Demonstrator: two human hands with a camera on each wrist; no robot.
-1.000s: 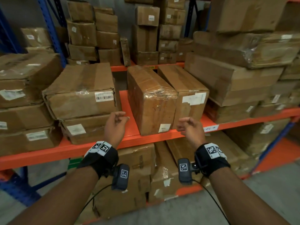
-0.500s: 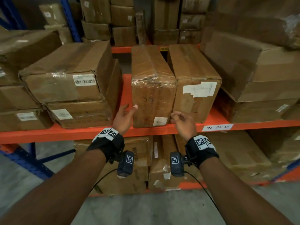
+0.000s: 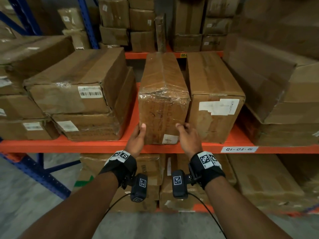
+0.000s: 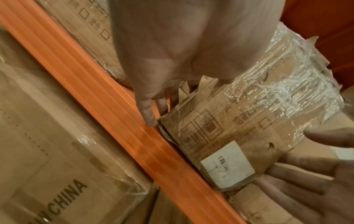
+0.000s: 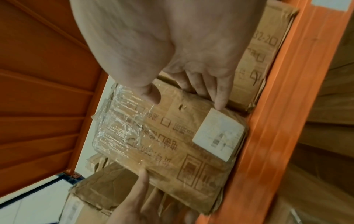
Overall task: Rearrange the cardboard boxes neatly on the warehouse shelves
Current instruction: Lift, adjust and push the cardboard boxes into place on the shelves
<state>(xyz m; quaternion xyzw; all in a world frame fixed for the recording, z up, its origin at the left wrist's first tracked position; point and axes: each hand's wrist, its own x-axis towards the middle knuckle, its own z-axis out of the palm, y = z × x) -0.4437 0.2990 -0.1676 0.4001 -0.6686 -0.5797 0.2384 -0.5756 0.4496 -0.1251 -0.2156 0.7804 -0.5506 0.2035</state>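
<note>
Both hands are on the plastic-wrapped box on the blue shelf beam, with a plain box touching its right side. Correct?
Not quite: the head view shows the shelf beam is orange. Both the left hand and right hand hold the plastic-wrapped box, with the plain box against its right side.

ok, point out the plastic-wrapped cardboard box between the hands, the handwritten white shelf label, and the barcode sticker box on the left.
plastic-wrapped cardboard box [image 3: 164, 107]: head view, front face.
handwritten white shelf label [image 3: 239, 149]: head view, label centre.
barcode sticker box [image 3: 69, 100]: head view, front face.
</note>
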